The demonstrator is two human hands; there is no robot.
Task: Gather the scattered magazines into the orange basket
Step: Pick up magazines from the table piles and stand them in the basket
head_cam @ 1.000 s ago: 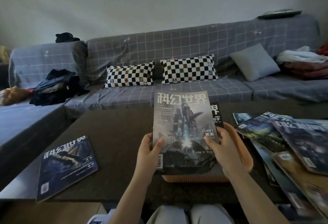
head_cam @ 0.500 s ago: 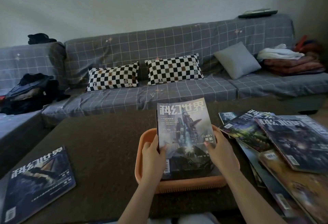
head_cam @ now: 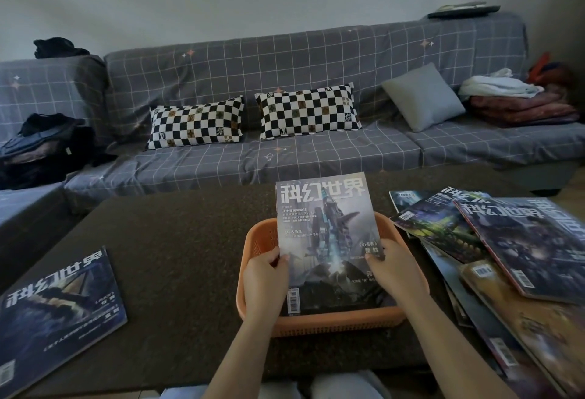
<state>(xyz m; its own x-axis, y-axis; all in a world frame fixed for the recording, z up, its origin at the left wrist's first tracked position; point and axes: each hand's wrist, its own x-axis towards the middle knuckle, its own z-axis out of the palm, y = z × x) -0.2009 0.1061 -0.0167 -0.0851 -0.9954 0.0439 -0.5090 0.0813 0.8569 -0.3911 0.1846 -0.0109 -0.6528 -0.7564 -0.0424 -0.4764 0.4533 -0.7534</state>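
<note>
Both hands hold one magazine (head_cam: 326, 227) with a spaceship cover, its lower end down inside the orange basket (head_cam: 253, 246) and its top tilted up over the far rim. My left hand (head_cam: 266, 281) grips the left edge, my right hand (head_cam: 395, 272) the right edge. The basket stands on the dark table (head_cam: 177, 240), near its front edge. Another magazine (head_cam: 60, 313) lies flat at the table's left front. A loose pile of several magazines (head_cam: 506, 256) spreads to the right of the basket.
A grey checked sofa (head_cam: 285, 158) runs behind the table, with two chequered cushions (head_cam: 247, 120), a grey cushion (head_cam: 421, 98), dark clothes (head_cam: 44, 145) at the left and folded blankets (head_cam: 519, 104) at the right. My knees show below the table's front edge.
The magazine has come down from in front of me into the basket, both hands still on it. The view has shifted, so the basket now shows fully.
</note>
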